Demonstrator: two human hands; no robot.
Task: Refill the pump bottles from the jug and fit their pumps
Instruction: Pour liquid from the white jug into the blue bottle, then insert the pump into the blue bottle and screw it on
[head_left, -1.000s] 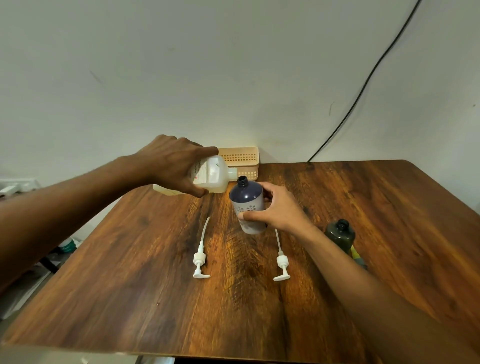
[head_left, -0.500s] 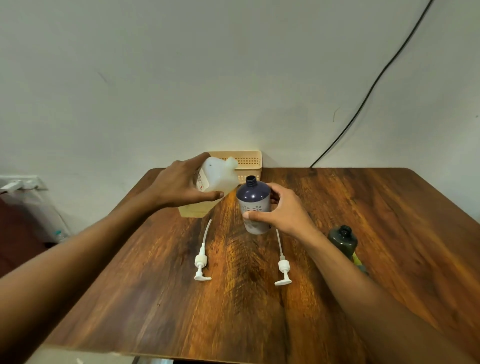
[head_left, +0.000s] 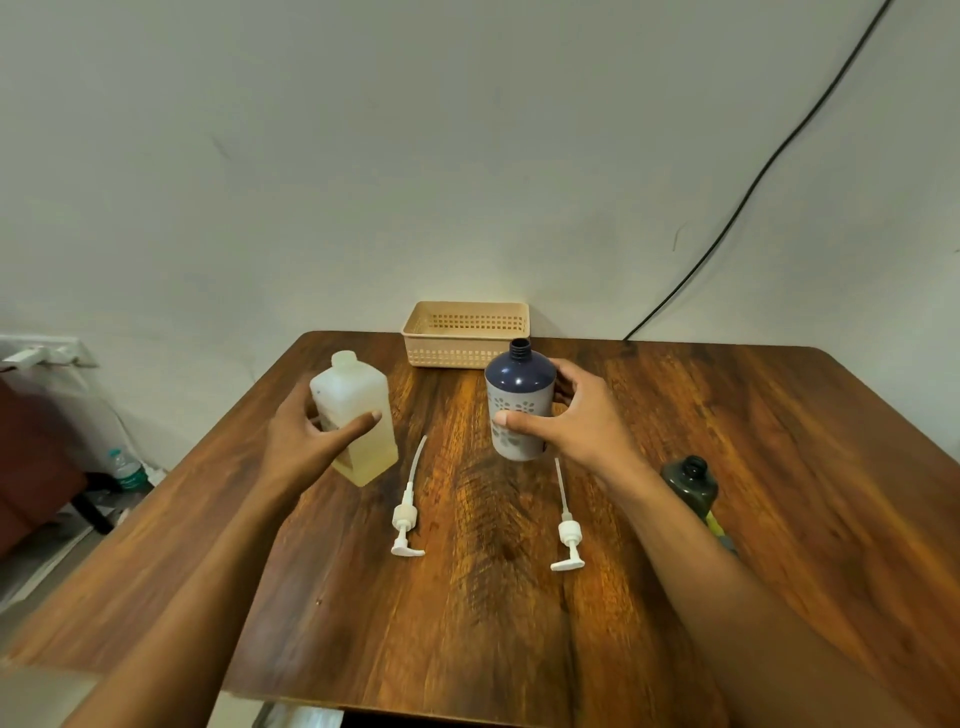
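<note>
My left hand (head_left: 306, 441) grips the translucent white jug (head_left: 358, 395), which stands nearly upright on the wooden table (head_left: 467, 649) with pale yellow liquid at its bottom. My right hand (head_left: 571, 421) is wrapped around the dark blue and white bottle (head_left: 519, 384), upright with an open neck. Two white pumps lie flat on the table: one (head_left: 405, 519) between the jug and the bottle, the other (head_left: 567, 535) below the blue bottle. A dark green bottle (head_left: 691, 483), also without a pump, stands to the right, partly behind my right forearm.
A beige perforated basket (head_left: 467, 332) sits at the table's far edge against the wall. A black cable (head_left: 753, 182) runs down the wall at the right. A water bottle (head_left: 124, 467) stands on the floor to the left of the table.
The jug has swung from tilted over the blue bottle's neck back to upright and come down to the left on the table. My right hand kept hold of the blue bottle.
</note>
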